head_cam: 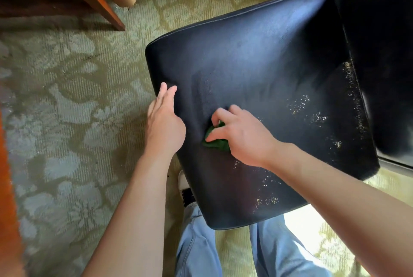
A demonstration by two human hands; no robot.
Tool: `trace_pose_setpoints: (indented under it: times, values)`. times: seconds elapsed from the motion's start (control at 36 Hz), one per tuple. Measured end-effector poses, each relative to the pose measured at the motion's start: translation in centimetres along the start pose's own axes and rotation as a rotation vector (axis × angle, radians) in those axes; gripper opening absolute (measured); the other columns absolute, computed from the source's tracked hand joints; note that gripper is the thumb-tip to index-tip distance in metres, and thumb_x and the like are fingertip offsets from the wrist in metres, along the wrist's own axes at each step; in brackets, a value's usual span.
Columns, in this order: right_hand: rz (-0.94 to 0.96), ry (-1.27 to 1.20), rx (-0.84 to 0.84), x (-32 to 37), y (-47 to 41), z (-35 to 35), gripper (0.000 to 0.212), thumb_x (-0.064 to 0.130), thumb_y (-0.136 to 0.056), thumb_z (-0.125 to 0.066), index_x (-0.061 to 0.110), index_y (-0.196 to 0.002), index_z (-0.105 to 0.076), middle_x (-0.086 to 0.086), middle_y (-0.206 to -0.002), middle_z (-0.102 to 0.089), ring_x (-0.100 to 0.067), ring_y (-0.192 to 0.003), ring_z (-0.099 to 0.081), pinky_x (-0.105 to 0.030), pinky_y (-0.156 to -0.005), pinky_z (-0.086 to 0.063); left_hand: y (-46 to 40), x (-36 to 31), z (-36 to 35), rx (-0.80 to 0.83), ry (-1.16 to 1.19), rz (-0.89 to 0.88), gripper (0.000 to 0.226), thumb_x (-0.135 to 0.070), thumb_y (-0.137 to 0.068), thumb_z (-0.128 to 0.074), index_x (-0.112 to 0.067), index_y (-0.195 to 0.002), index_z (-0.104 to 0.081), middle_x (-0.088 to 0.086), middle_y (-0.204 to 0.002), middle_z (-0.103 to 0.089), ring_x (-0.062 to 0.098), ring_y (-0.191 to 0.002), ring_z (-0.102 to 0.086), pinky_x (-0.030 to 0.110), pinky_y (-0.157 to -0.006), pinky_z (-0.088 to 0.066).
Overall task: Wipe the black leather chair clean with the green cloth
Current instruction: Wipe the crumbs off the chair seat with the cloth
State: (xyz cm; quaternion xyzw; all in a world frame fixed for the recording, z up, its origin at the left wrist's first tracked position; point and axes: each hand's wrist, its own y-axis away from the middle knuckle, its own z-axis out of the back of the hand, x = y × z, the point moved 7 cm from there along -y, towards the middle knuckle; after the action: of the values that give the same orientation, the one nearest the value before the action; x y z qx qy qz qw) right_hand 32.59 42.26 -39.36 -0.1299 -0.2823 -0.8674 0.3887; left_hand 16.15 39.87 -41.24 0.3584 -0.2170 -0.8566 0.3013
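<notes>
The black leather chair fills the middle and right of the view, its seat facing up and its backrest rising at the right. Pale crumbs speckle the seat's right and near parts. My right hand presses a bunched green cloth onto the seat near its left front, fingers closed over it. My left hand is at the seat's left edge, fingers straight and together, holding nothing.
Patterned green carpet covers the floor. Wooden furniture legs stand at the upper left, and an orange wooden edge runs down the left. My legs in blue jeans and a shoe are below the seat.
</notes>
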Motion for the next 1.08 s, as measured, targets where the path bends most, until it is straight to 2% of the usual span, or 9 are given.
trace_pose_setpoints:
  times: [0.08,0.25,0.33,0.5,0.61,0.69,0.83,0.97,1.08]
  values:
    - [0.014,-0.001,0.066,0.3,2.5,-0.4,0.060,-0.006,-0.069,-0.054,0.040,-0.104,-0.071,0.003,-0.104,-0.052,-0.021,-0.079,-0.034,-0.034,-0.063,-0.040,0.3,-0.6,0.1,-0.014,-0.043,-0.005,0.069,-0.006,-0.098,-0.045,-0.034,-0.158,-0.026,-0.019,-0.168,-0.008,0.021,-0.153,-0.014,0.037,-0.120,-0.023]
    - [-0.365,-0.104,-0.323,-6.4,1.8,5.4,0.065,-0.011,-0.074,-0.043,0.034,-0.114,-0.070,-0.003,-0.111,-0.055,-0.030,-0.095,-0.045,-0.040,-0.069,-0.049,1.2,-3.0,-0.6,-0.133,-0.119,-0.215,0.056,-0.014,-0.096,-0.060,-0.034,-0.146,-0.049,-0.003,-0.162,-0.027,0.025,-0.146,-0.024,0.042,-0.115,-0.035]
    - [-0.502,-0.130,-0.375,-8.5,1.6,5.7,0.063,-0.007,-0.079,-0.043,0.035,-0.120,-0.067,-0.004,-0.117,-0.052,-0.030,-0.100,-0.043,-0.039,-0.074,-0.047,1.6,-3.9,-2.0,-0.119,-0.167,-0.258,0.051,-0.014,-0.096,-0.059,-0.035,-0.143,-0.053,-0.004,-0.163,-0.025,0.025,-0.149,-0.019,0.045,-0.113,-0.036]
    - [-0.320,-0.151,-0.191,-3.7,3.9,1.1,0.057,-0.001,-0.079,-0.048,0.040,-0.114,-0.067,0.001,-0.108,-0.050,-0.025,-0.093,-0.043,-0.031,-0.062,-0.030,1.3,-4.4,-2.1,-0.147,-0.201,-0.199,0.049,-0.013,-0.093,-0.059,-0.034,-0.137,-0.058,-0.005,-0.161,-0.025,0.025,-0.147,-0.020,0.044,-0.110,-0.038]
    - [-0.227,-0.231,-0.108,-2.4,6.1,-0.4,0.061,-0.001,-0.075,-0.044,0.040,-0.114,-0.067,0.003,-0.108,-0.049,-0.023,-0.091,-0.042,-0.034,-0.061,-0.039,1.2,-4.9,-2.4,-0.171,-0.205,-0.166,0.046,-0.011,-0.090,-0.059,-0.033,-0.130,-0.061,-0.003,-0.157,-0.029,0.028,-0.144,-0.024,0.051,-0.110,-0.040]
    - [-0.325,-0.348,-0.321,-5.3,7.4,2.5,0.060,0.004,-0.072,-0.039,0.035,-0.114,-0.068,0.001,-0.108,-0.052,-0.025,-0.095,-0.049,-0.042,-0.074,-0.050,1.1,-5.4,-2.4,-0.195,-0.213,-0.154,0.045,-0.010,-0.088,-0.061,-0.030,-0.128,-0.063,0.001,-0.154,-0.032,0.029,-0.143,-0.026,0.053,-0.109,-0.039]
    - [-0.713,-0.292,-0.660,-15.6,10.8,7.5,0.057,0.004,-0.073,-0.047,0.031,-0.119,-0.066,-0.004,-0.112,-0.050,-0.027,-0.103,-0.054,-0.040,-0.085,-0.050,1.7,-8.3,-3.8,-0.164,-0.261,-0.294,0.052,-0.008,-0.086,-0.065,-0.032,-0.133,-0.063,-0.003,-0.152,-0.039,0.025,-0.145,-0.027,0.053,-0.110,-0.035]
    - [-0.899,-0.318,-0.560,-20.1,12.4,5.6,0.055,0.005,-0.079,-0.052,0.034,-0.124,-0.062,-0.007,-0.120,-0.046,-0.030,-0.108,-0.053,-0.037,-0.089,-0.048,2.1,-10.1,-5.8,-0.094,-0.369,-0.341,0.055,-0.023,-0.086,-0.075,-0.035,-0.138,-0.058,-0.003,-0.155,-0.036,0.024,-0.148,-0.022,0.057,-0.115,-0.027]
    - [-0.713,-0.323,-0.454,-16.3,11.2,3.3,0.055,0.007,-0.075,-0.055,0.037,-0.120,-0.064,-0.004,-0.113,-0.048,-0.030,-0.102,-0.054,-0.038,-0.088,-0.050,1.8,-10.6,-6.1,-0.110,-0.402,-0.304,0.055,-0.028,-0.086,-0.075,-0.034,-0.138,-0.058,-0.002,-0.152,-0.039,0.026,-0.144,-0.026,0.060,-0.113,-0.029]
